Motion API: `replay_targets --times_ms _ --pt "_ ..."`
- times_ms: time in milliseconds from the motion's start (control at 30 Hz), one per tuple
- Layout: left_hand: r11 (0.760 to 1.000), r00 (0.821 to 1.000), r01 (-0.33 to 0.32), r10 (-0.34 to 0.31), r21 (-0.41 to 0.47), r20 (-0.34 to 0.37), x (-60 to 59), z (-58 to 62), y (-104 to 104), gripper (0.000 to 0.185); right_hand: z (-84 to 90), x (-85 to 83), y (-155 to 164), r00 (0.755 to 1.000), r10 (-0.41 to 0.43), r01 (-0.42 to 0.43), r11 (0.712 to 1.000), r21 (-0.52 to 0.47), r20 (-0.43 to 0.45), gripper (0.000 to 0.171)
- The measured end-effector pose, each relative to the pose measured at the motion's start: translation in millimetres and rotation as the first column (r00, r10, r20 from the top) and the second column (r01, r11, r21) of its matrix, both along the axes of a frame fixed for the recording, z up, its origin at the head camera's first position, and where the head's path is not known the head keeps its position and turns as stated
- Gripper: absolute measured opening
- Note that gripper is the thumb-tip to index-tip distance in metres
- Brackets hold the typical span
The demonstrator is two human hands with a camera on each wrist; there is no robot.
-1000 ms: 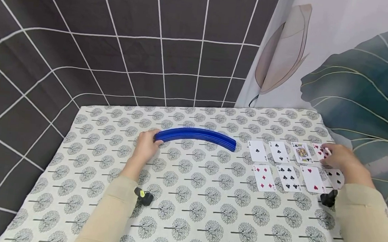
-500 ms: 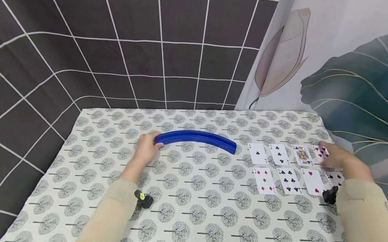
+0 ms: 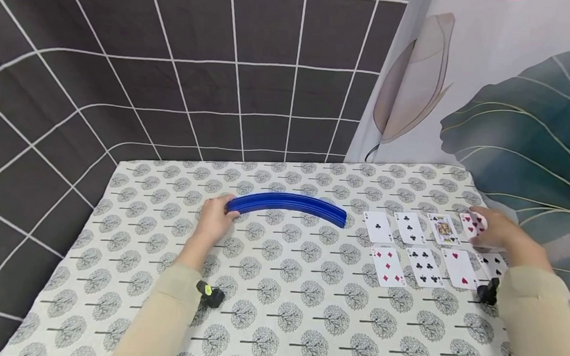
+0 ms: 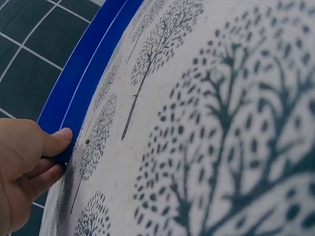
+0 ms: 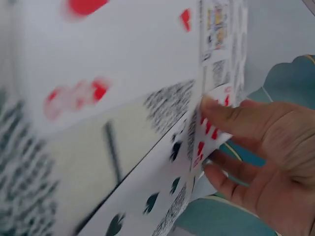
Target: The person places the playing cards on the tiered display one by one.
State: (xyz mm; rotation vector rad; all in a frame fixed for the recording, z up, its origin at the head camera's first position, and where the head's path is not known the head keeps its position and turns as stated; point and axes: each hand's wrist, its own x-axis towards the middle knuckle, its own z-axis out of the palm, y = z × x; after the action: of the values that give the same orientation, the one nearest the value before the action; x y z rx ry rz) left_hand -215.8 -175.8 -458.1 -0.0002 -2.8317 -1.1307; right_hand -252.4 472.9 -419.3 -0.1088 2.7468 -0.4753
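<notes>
In the head view, my left hand (image 3: 214, 217) grips the left end of a curved blue card holder (image 3: 288, 202) lying on the cloth. The left wrist view shows the thumb on top of the holder (image 4: 81, 78) and fingers curled at its end. At the far right, my right hand (image 3: 502, 231) pinches a hearts playing card (image 3: 471, 224). Its thumb lies over the card face (image 5: 211, 130) in the right wrist view, with fingers bent behind the edge. A spades card (image 3: 491, 265) lies just below, partly hidden by the right arm.
Left of the right hand lie a king (image 3: 444, 228), a club card (image 3: 410, 228) and an ace of clubs (image 3: 377, 227). The nearer row has a two of hearts (image 3: 460, 268), a six of clubs (image 3: 425, 267) and a five of diamonds (image 3: 388, 266). A dark gridded curtain (image 3: 267, 87) hangs behind.
The head view has tipped up slightly. My right hand stays at the hearts card, whose face now shows more fully than half a second ago. My left hand keeps its grip.
</notes>
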Motion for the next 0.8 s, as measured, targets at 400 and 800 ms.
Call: replay_targets --times_ms 400,800 --pt "1.0 1.0 0.005 -0.006 -0.005 -0.022 1.0 1.8 -1 0.037 -4.2 17.8 -13 0.949 -0.221 0.22 0.975 -0.032 -0.225 0.121" --pt "1.0 1.0 0.012 -0.012 0.003 0.01 2.4 2.9 -1 0.036 -6.1 27.6 -11 0.892 -0.264 0.294 0.956 0.026 -0.367 0.056"
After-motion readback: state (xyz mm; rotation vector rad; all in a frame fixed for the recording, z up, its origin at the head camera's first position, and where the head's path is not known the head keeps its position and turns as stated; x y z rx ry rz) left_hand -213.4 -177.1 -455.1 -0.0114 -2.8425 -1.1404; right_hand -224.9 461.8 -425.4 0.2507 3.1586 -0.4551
